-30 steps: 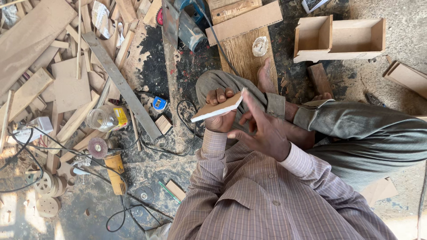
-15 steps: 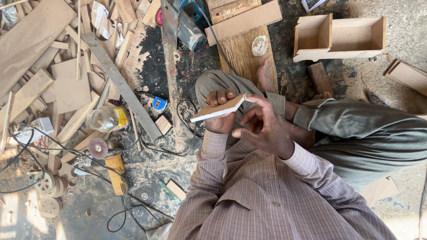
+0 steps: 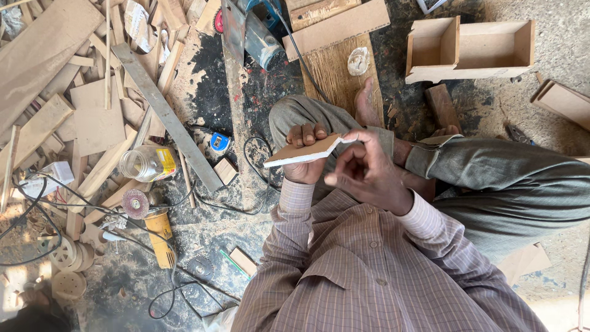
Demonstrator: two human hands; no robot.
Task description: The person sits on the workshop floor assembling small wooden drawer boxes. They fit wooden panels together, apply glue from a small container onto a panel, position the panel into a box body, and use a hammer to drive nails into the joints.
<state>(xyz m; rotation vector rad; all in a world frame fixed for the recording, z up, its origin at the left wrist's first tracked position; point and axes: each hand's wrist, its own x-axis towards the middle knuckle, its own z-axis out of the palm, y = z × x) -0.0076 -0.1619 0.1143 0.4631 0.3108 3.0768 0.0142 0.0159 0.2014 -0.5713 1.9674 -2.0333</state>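
Counts: 2 hands [image 3: 305, 154] [image 3: 367, 175], 1 thin board [image 3: 302, 152] between them. 1 open wooden box [image 3: 470, 50], 2 compartments. 1 jar [image 3: 146, 163]. 1 tape measure [image 3: 219, 142]. 1 angle grinder [image 3: 150, 216]. 1 power saw [image 3: 258, 31]. 1 long grey bar [image 3: 167, 117]. 3 round wooden discs [image 3: 66, 267]. Offcuts upper left: too many to count.

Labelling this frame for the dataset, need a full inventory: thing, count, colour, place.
thin board piece: 1, brown face, white edge, held over lap
open wooden box: 1, tan, top right
glass jar: 1, clear, yellow label, left floor
angle grinder: 1, yellow, lower left
tape measure: 1, blue, centre floor
wood offcuts: many, tan, left
left hand: grips board
right hand: fingertips at board's right end
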